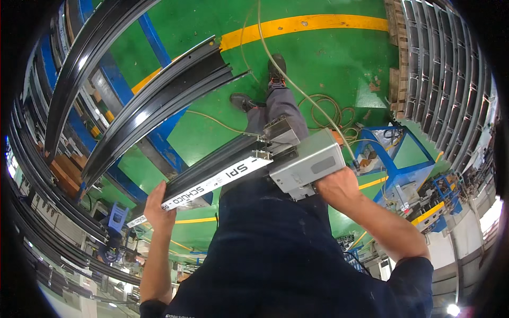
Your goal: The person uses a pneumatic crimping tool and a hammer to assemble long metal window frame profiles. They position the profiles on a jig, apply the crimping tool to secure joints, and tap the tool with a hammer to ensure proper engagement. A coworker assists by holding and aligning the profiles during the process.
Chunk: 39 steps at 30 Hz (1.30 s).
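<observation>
Dark shirt, near; left hand grasping white-faced black profile, left; right hand gripping grey boxy tool at profile's right end.

Left grip curls; right grip, partly hidden, seems curled too.

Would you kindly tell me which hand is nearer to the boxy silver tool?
Right. The right hand touches the silver tool at its lower right end; the left hand is well to the tool's left, holding the black profile.
</observation>
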Each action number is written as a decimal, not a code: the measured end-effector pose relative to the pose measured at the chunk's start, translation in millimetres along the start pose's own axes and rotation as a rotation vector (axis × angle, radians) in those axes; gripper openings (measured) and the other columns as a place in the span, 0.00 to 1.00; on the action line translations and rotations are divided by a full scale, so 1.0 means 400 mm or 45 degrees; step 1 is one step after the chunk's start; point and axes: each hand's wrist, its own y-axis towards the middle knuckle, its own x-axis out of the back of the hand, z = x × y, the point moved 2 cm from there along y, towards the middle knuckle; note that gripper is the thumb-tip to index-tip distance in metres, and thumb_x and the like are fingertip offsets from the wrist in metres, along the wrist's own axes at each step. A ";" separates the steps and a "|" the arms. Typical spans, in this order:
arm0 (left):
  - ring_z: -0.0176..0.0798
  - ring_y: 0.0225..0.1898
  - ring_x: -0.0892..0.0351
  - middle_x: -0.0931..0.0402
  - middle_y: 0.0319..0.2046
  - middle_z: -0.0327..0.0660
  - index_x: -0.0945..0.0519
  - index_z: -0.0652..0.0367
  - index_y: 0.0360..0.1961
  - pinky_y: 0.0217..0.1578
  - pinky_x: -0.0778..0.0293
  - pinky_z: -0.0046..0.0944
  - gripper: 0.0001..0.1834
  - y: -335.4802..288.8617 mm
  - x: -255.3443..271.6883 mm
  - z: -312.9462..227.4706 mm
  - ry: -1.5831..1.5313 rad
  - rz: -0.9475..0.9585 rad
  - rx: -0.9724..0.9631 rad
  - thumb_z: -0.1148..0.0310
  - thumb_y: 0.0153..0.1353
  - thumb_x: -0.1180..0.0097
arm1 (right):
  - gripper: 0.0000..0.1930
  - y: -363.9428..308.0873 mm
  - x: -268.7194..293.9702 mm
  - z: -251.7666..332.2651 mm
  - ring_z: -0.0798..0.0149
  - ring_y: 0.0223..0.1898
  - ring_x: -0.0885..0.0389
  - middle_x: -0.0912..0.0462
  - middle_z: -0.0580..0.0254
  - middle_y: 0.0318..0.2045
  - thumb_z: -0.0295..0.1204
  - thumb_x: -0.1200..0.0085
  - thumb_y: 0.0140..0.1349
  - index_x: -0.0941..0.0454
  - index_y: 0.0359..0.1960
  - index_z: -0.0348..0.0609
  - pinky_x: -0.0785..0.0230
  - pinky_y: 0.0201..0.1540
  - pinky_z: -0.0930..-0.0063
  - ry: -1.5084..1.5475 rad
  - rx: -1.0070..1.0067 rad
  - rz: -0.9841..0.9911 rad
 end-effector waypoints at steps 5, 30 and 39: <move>0.55 0.56 0.12 0.12 0.54 0.51 0.13 0.58 0.58 0.59 0.18 0.46 0.29 0.019 -0.061 0.012 0.043 -0.110 -0.087 0.73 0.51 0.27 | 0.06 0.018 -0.011 -0.024 0.51 0.35 0.11 0.13 0.55 0.32 0.27 0.40 0.53 0.12 0.32 0.46 0.18 0.35 0.55 0.009 0.009 -0.009; 0.53 0.65 0.17 0.15 0.62 0.41 0.15 0.53 0.64 0.59 0.19 0.45 0.42 -0.036 -0.067 0.049 -0.021 -0.241 -0.122 0.77 0.39 0.29 | 0.13 0.058 -0.034 0.009 0.41 0.41 0.15 0.15 0.45 0.40 0.24 0.41 0.55 0.14 0.43 0.41 0.22 0.43 0.47 -0.069 0.070 -0.085; 0.51 0.46 0.13 0.17 0.51 0.40 0.11 0.53 0.52 0.47 0.19 0.49 0.33 0.042 0.065 0.054 -0.171 0.164 0.094 0.46 0.49 0.20 | 0.14 -0.055 0.217 0.118 0.47 0.38 0.13 0.15 0.53 0.33 0.34 0.29 0.48 0.20 0.32 0.45 0.22 0.44 0.51 -0.222 0.202 0.129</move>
